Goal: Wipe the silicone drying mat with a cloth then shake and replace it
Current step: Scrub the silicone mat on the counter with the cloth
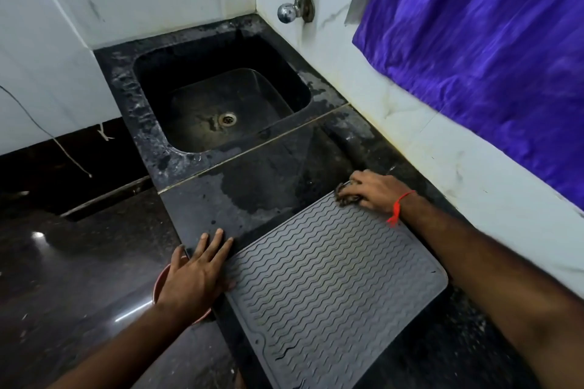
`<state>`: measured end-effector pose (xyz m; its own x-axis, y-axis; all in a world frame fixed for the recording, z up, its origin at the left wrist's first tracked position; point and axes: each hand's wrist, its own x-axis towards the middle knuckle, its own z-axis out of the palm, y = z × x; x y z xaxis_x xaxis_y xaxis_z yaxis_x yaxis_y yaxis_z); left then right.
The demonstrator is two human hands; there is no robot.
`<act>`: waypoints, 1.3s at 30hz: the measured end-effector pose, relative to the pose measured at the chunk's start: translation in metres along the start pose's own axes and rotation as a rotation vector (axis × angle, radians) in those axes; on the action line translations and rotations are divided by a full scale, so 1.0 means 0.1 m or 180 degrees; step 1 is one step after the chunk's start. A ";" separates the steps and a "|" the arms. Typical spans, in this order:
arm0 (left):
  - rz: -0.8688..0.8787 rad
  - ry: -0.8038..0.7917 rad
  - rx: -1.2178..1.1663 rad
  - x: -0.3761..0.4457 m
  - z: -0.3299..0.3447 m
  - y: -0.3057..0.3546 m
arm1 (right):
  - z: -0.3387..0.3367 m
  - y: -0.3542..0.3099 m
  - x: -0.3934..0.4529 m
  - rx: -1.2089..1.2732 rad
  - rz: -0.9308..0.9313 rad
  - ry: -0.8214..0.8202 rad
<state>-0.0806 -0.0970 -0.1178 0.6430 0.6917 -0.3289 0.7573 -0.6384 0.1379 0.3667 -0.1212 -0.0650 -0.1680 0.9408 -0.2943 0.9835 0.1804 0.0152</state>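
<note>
Grey silicone mat under both hands: left flat, fingers spread; right clutching dark cloth.

Dim room, cool light. Small glare spots on polished counter. Purple curtain streaked with motion blur. Wide-angle bending at edges. Sink basin in deep shadow.
</note>
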 end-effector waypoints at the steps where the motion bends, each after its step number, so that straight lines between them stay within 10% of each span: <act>1: 0.0018 0.0042 -0.0017 0.00 -0.01 0.00 | 0.01 0.12 -0.03 -0.0001 0.0212 -0.0020; 7: 0.0025 -0.0046 -0.0137 0.02 0.03 -0.06 | -0.08 0.01 -0.23 0.0645 0.1308 0.0006; 17: 0.0137 -0.0089 0.0062 -0.03 -0.05 -0.07 | 0.07 -2.64 -0.30 0.0377 -0.1158 0.0089; 32: 0.0035 -0.0277 -0.0093 -0.02 -0.09 -0.03 | -0.07 0.07 -0.41 0.0505 0.1465 -0.0065; 39: 0.0071 -0.0189 -0.0073 -0.03 -0.07 -0.04 | -0.08 -2.22 -0.33 0.1257 -0.0421 0.0321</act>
<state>-0.0850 -0.0940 -0.1107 0.6523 0.6557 -0.3803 0.7457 -0.6450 0.1671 0.1535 -0.1897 -0.0506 -0.2810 0.9438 -0.1739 0.9000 0.1962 -0.3892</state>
